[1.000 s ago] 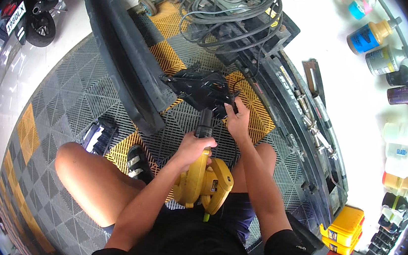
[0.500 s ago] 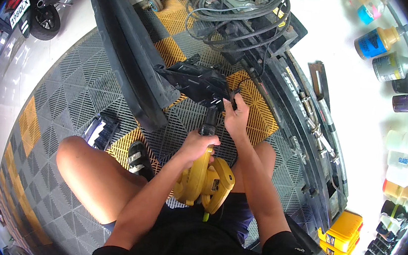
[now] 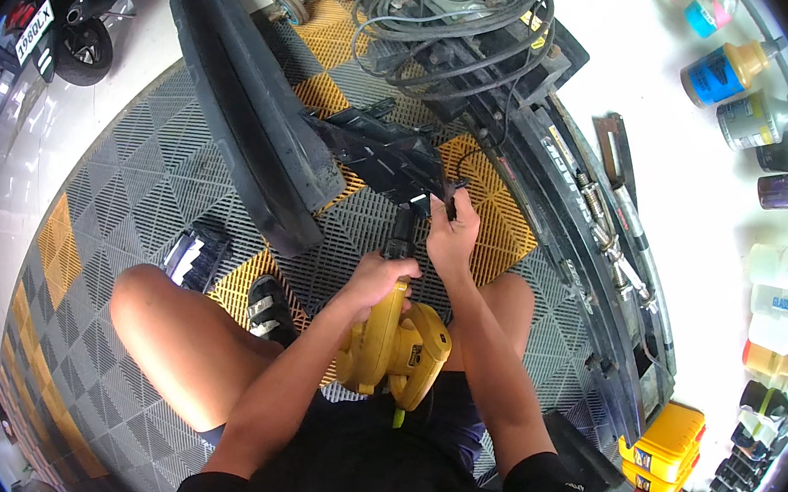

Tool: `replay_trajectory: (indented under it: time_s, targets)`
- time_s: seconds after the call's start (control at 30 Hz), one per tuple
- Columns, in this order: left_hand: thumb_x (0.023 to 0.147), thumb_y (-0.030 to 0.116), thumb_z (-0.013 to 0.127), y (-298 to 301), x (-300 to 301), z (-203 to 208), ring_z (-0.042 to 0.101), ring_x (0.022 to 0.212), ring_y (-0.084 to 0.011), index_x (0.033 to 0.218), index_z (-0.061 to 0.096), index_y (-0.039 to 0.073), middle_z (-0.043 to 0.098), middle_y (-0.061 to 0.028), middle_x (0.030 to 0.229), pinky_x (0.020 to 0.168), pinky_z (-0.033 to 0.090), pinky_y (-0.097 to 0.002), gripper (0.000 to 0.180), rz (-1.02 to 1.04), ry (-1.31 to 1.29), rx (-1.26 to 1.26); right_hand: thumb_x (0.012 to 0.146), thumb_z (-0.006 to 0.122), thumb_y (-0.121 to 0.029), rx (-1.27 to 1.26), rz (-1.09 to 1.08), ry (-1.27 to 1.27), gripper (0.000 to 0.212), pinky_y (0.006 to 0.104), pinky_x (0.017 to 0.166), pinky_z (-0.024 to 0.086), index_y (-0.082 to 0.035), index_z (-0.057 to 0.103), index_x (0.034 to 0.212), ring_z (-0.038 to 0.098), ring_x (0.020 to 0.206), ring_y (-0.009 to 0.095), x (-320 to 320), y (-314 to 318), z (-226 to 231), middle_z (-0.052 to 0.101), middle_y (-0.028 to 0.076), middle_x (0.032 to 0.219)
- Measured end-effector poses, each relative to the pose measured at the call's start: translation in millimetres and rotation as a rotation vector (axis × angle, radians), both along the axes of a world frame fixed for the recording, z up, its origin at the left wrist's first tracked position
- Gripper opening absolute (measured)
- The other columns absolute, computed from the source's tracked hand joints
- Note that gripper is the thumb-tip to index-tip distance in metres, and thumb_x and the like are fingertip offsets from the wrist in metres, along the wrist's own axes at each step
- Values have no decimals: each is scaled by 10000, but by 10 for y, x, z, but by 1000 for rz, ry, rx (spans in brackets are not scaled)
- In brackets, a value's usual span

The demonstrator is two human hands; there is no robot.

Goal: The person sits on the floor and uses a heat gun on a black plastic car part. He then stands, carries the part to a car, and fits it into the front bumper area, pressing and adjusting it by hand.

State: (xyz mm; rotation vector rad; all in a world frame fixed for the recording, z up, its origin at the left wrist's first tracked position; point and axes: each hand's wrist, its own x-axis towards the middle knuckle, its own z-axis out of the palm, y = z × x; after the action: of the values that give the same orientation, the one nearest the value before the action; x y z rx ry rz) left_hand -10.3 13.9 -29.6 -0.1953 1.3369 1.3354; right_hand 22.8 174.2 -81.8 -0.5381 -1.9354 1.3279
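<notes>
Down near the middle of the frame, the left hand (image 3: pixel 379 276) is wrapped tight around the handle of a yellow blower (image 3: pixel 393 347), whose black nozzle (image 3: pixel 402 232) points up toward a black plastic part (image 3: pixel 386 159). The right hand (image 3: pixel 451 238) sits just right of the nozzle, its fingers curled and pinched on the lower edge of that black plastic part, where a thin black cable (image 3: pixel 465 162) also runs. The blower's body lies between the person's forearms, above the lap.

A long black panel (image 3: pixel 241 105) runs diagonally from the upper left toward the centre, its lower end just beside the plastic part. All of this rests on a grey and yellow tiled floor mat (image 3: pixel 122 179). A tangle of cables (image 3: pixel 456 17) sits at the top centre. Bottles (image 3: pixel 729 75) line the right edge, and a yellow case (image 3: pixel 666 448) lies at the lower right. A sandalled foot (image 3: pixel 271 305) shows left of the blower.
</notes>
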Motion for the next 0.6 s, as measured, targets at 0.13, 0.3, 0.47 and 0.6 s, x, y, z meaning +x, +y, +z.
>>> replay_trajectory:
  time_s: [0.13, 0.3, 0.47, 0.6]
  targets:
    - [820, 160, 756, 5, 5, -11, 625, 541, -233, 944, 596, 17, 603, -99, 736, 525, 543, -381, 248, 0, 18, -13, 1022, 613, 31, -32, 12, 50, 201, 227, 800, 463, 3, 693, 1205, 551, 887, 56, -11, -19, -55, 693, -16, 987]
    - [821, 164, 755, 11, 29, -18, 636, 535, -243, 922, 604, 4, 614, -107, 725, 512, 535, -388, 242, 28, 10, 0, 1022, 622, 26, -50, 35, 91, 192, 231, 825, 472, 13, 688, 1203, 567, 900, 59, -49, -70, 40, 702, -13, 1008]
    - [807, 159, 779, 12, 5, 12, 606, 582, -217, 949, 615, -14, 582, -98, 776, 531, 565, -369, 277, 8, -8, -42, 936, 654, 89, -168, 62, 142, 167, 252, 801, 464, 18, 657, 1087, 555, 848, 112, -89, -118, 151, 623, 43, 902]
    - [806, 169, 766, 32, 27, 36, 641, 535, -262, 904, 601, -37, 617, -122, 727, 498, 530, -392, 282, 27, 20, -11, 930, 649, 99, -317, 128, 152, 187, 246, 801, 455, 20, 659, 1100, 540, 848, 104, -144, -126, 90, 615, 28, 907]
